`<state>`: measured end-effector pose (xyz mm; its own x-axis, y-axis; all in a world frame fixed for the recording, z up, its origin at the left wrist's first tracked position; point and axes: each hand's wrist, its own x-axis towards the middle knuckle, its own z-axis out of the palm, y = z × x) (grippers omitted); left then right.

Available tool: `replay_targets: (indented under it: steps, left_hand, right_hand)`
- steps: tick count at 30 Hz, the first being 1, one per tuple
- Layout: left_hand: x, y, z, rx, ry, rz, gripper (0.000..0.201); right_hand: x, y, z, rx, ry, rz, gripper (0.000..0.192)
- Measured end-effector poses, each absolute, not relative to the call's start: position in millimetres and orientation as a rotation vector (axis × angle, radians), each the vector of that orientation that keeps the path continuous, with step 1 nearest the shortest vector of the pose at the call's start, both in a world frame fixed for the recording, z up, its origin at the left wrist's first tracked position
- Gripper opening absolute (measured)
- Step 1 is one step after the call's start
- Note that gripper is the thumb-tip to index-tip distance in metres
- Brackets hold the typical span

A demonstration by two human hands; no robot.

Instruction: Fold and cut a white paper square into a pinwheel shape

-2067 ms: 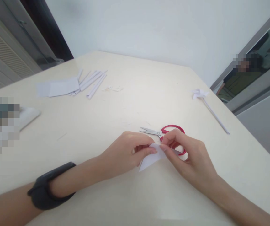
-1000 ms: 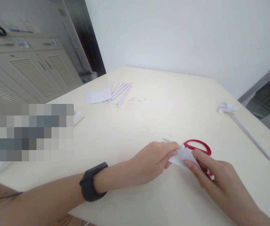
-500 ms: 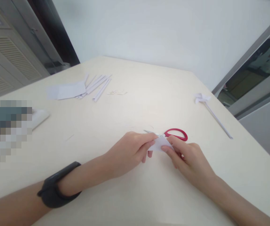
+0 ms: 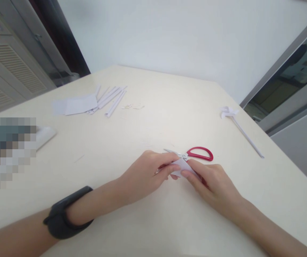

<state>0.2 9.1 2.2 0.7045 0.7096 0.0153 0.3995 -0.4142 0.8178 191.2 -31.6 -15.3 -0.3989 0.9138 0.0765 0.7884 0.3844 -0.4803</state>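
Observation:
A small piece of white paper is held between my two hands, just above the table. My left hand pinches its left side with thumb and fingers. On the right side, my right hand grips the paper with the thumb on top and the fingers beneath. Much of the paper is covered by my fingers. Right behind my fingertips lie scissors with red handles, their blades pointing left; my hands hide part of the near handle.
A white paper pinwheel on a rolled stick lies at the right. Back left are paper sheets, several paper sticks and small scraps. A blurred-out object sits at the left edge of the table.
My left thumb has slid further over the paper, and the paper has tilted and dropped slightly. More of the scissors' pivot shows. The other things have stayed in place.

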Motion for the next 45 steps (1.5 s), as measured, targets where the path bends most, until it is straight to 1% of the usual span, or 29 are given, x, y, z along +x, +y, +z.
replay_targets:
  steps: [4, 5, 9, 10, 12, 16, 20, 21, 22, 24, 26, 33, 38, 45]
  left_hand:
    - [0.4, 8.4, 5.0, 2.012, 0.906, 0.487, 0.023]
    - [0.2, 8.3, 5.8, 2.012, 0.914, 0.503, 0.027]
    - [-0.6, 9.0, 8.9, 2.008, 0.832, 0.529, 0.06]
    - [-0.9, 9.3, 9.9, 1.997, 0.814, 0.527, 0.065]
    - [-1.7, 10.3, 12.1, 1.955, 0.784, 0.521, 0.068]
    - [-5.2, 13.9, 13.7, 1.818, 0.705, 0.481, 0.064]
    - [-11.9, 21.8, 11.0, 1.595, 0.584, 0.369, 0.07]
    - [-13.6, 24.2, 11.2, 1.523, 0.55, 0.344, 0.069]
    - [-15.1, 26.6, 11.9, 1.462, 0.527, 0.339, 0.063]
    - [-16.7, 30.9, 14.4, 1.369, 0.507, 0.376, 0.045]
    - [-16.4, 33.7, 16.8, 1.318, 0.509, 0.435, 0.035]
    - [-10.8, 33.2, 10.2, 1.342, 0.64, 0.482, 0.024]
    - [-10.6, 33.1, 5.7, 1.36, 0.653, 0.454, 0.023]
    - [-12.6, 33.2, 9.6, 1.324, 0.613, 0.388, 0.022]
  right_hand:
    - [194.4, -33.2, -15.6, -1.446, -2.316, 0.475, 0.02]
    - [194.9, -33.3, -15.7, -1.442, -2.319, 0.462, 0.02]
    - [194.9, -32.0, -16.8, -1.459, -2.326, 0.42, 0.024]
    - [194.7, -31.1, -17.1, -1.468, -2.326, 0.405, 0.026]
    - [194.6, -29.0, -17.4, -1.498, -2.322, 0.395, 0.03]
    - [195.6, -25.0, -14.5, -1.524, -2.247, 0.552, 0.035]
    - [197.4, -24.0, -9.5, -1.417, -2.11, 0.901, 0.042]
    - [198.0, -24.3, -8.8, -1.399, -2.074, 0.99, 0.043]
    - [198.6, -24.8, -8.6, -1.389, -2.039, 1.072, 0.043]
    - [200.1, -25.7, -9.0, -1.38, -1.97, 1.204, 0.045]
    - [201.7, -26.5, -10.0, -1.35, -1.918, 1.307, 0.048]
    - [201.6, -29.1, -7.4, -1.205, -1.904, 1.483, 0.056]
    - [199.3, -30.8, -8.6, -1.187, -1.903, 1.54, 0.053]
    - [202.1, -30.2, -14.7, -1.172, -1.893, 1.628, 0.057]
